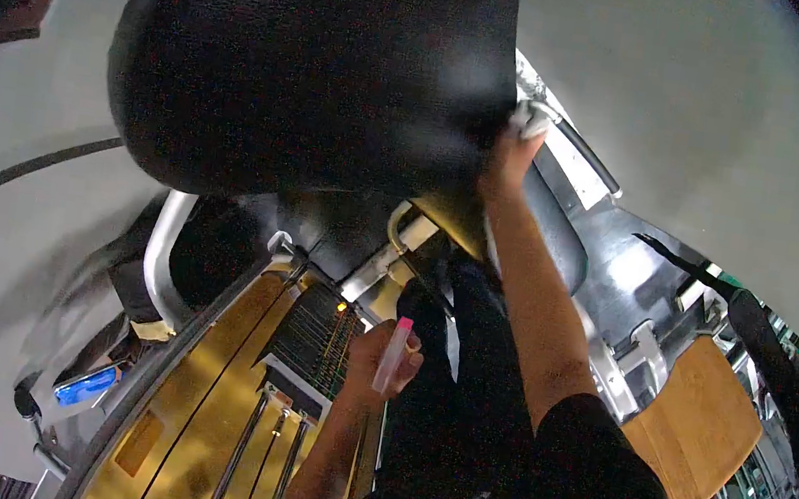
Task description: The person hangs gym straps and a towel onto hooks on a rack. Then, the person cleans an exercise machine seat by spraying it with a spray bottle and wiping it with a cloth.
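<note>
A large black padded backrest [322, 68] fills the upper part of the head view. My right hand [513, 153] is at its right edge, fingers closed on a crumpled white cloth [529, 121]; the pad partly hides the fingers. Lower down, my left hand [373, 355] is wrapped around a slim translucent bottle [389, 364] with a pink top. The bottle is tilted, its pink end upward. Behind my left hand is a weight stack [313, 334] with numbered plates.
A yellow-lit machine panel [199, 390] with metal guide rods [235, 460] stands at lower left. A bent silver tube [164, 259] runs below the backrest. To the right are a black-gripped handle [588, 158], a brown pad [699, 425] and other machine frames. A phone [86, 386] lies at far left.
</note>
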`<state>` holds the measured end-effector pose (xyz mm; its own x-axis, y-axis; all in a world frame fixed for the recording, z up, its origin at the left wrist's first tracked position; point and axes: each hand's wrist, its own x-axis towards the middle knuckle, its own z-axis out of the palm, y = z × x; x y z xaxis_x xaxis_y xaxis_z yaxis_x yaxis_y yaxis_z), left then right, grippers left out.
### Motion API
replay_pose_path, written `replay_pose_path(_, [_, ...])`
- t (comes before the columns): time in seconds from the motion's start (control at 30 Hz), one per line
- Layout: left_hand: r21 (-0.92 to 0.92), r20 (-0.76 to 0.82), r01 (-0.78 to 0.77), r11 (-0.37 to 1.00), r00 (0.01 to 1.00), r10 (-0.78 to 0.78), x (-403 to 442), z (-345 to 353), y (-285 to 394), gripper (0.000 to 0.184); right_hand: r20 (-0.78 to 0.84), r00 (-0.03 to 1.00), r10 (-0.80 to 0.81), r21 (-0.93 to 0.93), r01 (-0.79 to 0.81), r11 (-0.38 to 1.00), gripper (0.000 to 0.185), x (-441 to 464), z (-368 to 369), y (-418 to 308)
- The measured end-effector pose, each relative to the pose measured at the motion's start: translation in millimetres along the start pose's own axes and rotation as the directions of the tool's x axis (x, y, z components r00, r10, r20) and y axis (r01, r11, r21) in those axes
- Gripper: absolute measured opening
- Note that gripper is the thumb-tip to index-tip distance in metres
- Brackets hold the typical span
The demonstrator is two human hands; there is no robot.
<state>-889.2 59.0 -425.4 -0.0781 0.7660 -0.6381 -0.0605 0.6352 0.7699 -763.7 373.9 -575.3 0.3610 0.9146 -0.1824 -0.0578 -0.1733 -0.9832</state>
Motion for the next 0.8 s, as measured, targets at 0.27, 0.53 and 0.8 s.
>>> replay_pose_path(0.27, [-0.196,0.005,-0.017,0.981,1.000,0.018,-6,3,7,0.020,-0.129,0.376,-0.917,0.124,0.924,0.362,0.037,-29,140,-254])
replay_pose_path(0.53, [0.041,0.018,-0.045,0.998,0.999,0.044,-8,-16,22,0.019,0.657,0.184,-0.731,0.000,0.970,0.244,0.044,-130,83,-136])
replay_pose_path(0.8, [-0.699,0.066,0.159,0.697,0.985,-0.158,-7,-17,-49,0.020,0.111,0.388,-0.915,-0.219,0.908,0.358,0.050,-34,95,-165])
